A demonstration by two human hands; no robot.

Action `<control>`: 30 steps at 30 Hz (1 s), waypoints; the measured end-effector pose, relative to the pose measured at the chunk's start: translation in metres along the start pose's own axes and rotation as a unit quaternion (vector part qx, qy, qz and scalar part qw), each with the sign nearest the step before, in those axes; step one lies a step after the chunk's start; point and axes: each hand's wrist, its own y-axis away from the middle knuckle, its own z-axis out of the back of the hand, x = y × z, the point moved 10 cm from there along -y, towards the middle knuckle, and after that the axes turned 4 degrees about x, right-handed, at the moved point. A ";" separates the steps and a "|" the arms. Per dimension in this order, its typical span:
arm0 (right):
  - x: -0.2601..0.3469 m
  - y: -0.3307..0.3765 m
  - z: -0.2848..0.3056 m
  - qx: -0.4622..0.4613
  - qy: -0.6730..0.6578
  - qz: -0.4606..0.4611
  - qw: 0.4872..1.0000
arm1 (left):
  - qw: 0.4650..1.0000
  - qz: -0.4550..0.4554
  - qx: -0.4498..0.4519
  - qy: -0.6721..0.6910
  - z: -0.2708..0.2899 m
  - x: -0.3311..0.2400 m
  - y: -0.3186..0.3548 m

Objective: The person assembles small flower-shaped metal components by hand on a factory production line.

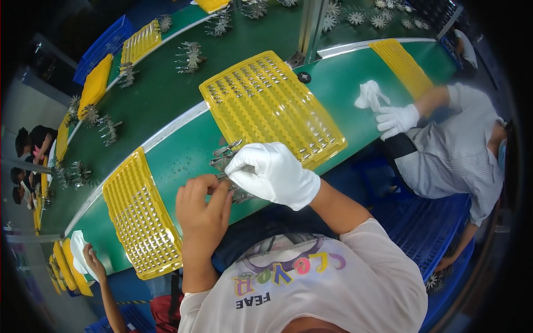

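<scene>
My right hand (275,173), in a white glove, grips a grey metal cluster of small cast parts (226,158) above the green belt. My bare left hand (202,208) pinches the near end of the same cluster with its fingertips. A yellow slotted tray (327,144) holding rows of small metal pieces lies just beyond my hands. Another yellow tray (119,191), also partly filled, lies to my left.
The green conveyor belt (183,144) curves across the view. More yellow trays (402,64) and grey part clusters (191,55) lie farther along. A co-worker's white-gloved hand (397,119) rests at the right beside a white cloth (371,94). Another person's hand (91,261) is at lower left.
</scene>
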 end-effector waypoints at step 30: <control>-0.094 0.025 0.073 0.007 0.032 -0.197 0.980 | 0.960 0.109 -0.090 0.242 0.034 0.046 0.008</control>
